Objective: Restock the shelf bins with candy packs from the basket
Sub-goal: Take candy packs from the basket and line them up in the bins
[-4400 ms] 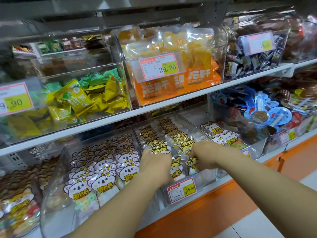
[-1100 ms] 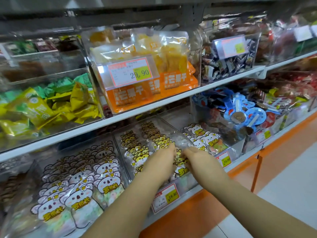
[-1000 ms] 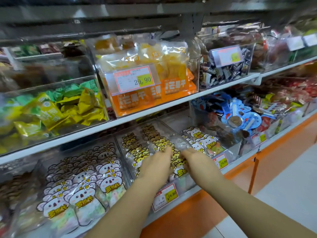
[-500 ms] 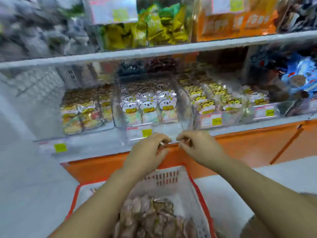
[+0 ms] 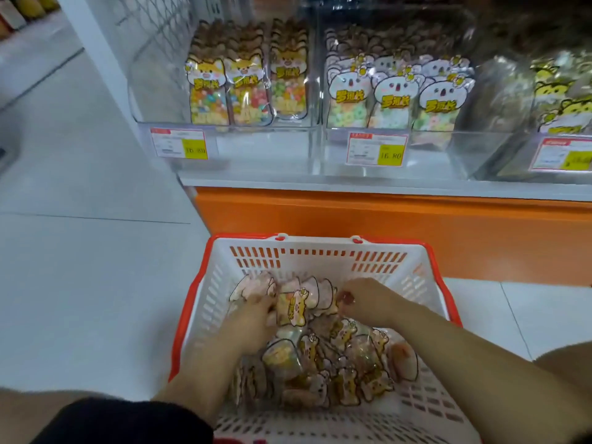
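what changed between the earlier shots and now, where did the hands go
Both hands left the yellow-pack bin on the shelf and dropped into the basket. The left hand and right hand now dig among the loose candy packs. Whether either grips a pack is too blurred to tell. The shelf bins stay stocked, price tags in place.

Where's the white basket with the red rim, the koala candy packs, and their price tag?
White plastic basket with red rim (image 5: 320,246): head view, far wall.
Koala-face candy packs (image 5: 397,88): head view, middle pack's face.
White-and-yellow price tag (image 5: 390,154): head view, yellow patch.
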A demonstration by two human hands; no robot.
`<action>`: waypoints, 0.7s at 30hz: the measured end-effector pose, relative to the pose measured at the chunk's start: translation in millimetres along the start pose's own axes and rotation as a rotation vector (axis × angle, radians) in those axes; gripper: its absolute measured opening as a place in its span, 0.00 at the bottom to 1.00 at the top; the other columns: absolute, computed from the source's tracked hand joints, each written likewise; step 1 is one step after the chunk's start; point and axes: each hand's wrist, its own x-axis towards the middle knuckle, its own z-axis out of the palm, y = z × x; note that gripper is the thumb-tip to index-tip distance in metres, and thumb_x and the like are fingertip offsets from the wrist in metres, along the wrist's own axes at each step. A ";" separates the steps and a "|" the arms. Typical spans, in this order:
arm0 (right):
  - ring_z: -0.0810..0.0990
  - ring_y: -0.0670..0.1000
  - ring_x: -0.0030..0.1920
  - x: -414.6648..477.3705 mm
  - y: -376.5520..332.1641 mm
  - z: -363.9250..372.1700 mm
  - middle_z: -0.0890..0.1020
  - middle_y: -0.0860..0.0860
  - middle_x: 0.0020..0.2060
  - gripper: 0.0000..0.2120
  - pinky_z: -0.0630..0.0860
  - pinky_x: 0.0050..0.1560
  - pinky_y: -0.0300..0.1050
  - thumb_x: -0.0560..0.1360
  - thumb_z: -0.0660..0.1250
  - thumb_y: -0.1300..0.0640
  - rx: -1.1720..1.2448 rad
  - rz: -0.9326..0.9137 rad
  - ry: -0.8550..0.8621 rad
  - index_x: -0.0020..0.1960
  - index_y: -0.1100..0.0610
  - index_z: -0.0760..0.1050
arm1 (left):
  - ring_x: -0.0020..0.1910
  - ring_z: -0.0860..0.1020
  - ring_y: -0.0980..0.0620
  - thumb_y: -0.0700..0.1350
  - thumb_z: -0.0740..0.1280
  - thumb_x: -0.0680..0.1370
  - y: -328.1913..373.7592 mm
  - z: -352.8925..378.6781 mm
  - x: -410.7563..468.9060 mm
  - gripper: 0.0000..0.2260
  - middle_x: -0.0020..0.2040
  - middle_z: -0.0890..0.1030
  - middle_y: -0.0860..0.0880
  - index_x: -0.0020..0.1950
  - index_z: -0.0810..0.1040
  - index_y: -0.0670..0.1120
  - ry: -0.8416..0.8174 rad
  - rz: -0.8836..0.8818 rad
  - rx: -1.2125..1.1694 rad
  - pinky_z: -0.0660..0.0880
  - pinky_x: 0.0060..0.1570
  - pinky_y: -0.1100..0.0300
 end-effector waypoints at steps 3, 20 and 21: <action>0.78 0.53 0.53 20.8 6.1 24.5 0.79 0.53 0.55 0.15 0.75 0.53 0.46 0.78 0.67 0.51 0.103 0.071 -0.097 0.61 0.57 0.78 | 0.75 0.65 0.42 0.57 0.65 0.80 -5.5 20.0 -0.7 0.30 0.80 0.59 0.47 0.80 0.58 0.54 -0.189 0.014 0.021 0.67 0.70 0.47; 0.70 0.63 0.68 12.0 106.9 174.7 0.68 0.58 0.70 0.53 0.75 0.61 0.58 0.62 0.76 0.37 0.304 0.653 -0.049 0.76 0.54 0.51 | 0.63 0.77 0.43 0.56 0.69 0.78 -8.7 77.4 -2.1 0.44 0.80 0.51 0.49 0.81 0.40 0.58 -0.153 -0.041 0.059 0.80 0.52 0.47; 0.75 0.61 0.63 13.5 110.6 172.8 0.74 0.57 0.64 0.50 0.78 0.57 0.55 0.62 0.79 0.42 0.433 0.638 -0.058 0.73 0.54 0.55 | 0.64 0.77 0.43 0.56 0.69 0.78 -9.5 79.0 -1.2 0.44 0.80 0.52 0.49 0.81 0.40 0.58 -0.151 -0.042 0.054 0.80 0.52 0.47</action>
